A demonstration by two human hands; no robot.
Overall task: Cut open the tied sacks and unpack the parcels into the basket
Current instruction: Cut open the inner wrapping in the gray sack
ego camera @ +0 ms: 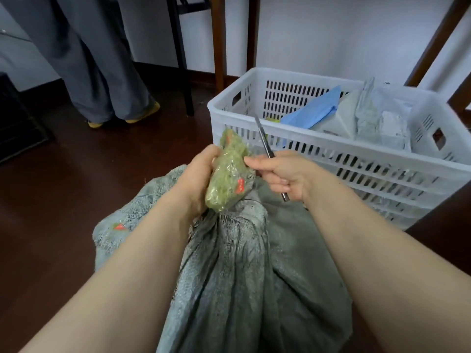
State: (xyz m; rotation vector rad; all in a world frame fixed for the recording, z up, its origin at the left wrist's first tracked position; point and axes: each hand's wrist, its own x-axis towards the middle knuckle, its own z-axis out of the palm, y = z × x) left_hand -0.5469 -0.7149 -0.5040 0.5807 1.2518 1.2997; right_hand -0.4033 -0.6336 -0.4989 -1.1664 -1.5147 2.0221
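A grey-green woven sack (242, 271) stands on the floor between my forearms. Its gathered neck is wrapped in shiny green tape (230, 171) with red marks. My left hand (197, 174) grips the taped neck from the left. My right hand (283, 174) holds a slim metal knife (265, 140) with the blade pointing up and away, and its forefinger touches the tape. To the right stands a white slotted plastic basket (328, 146). It holds a blue parcel (313, 108) and several grey and clear-wrapped parcels (369, 118).
A second, crumpled sack (132, 215) lies on the dark wooden floor (76, 187) to the left. A person in grey trousers (96, 67) and yellow shoes stands at the back left. Wooden furniture legs (218, 39) rise behind the basket, and a dark box (17, 115) sits at far left.
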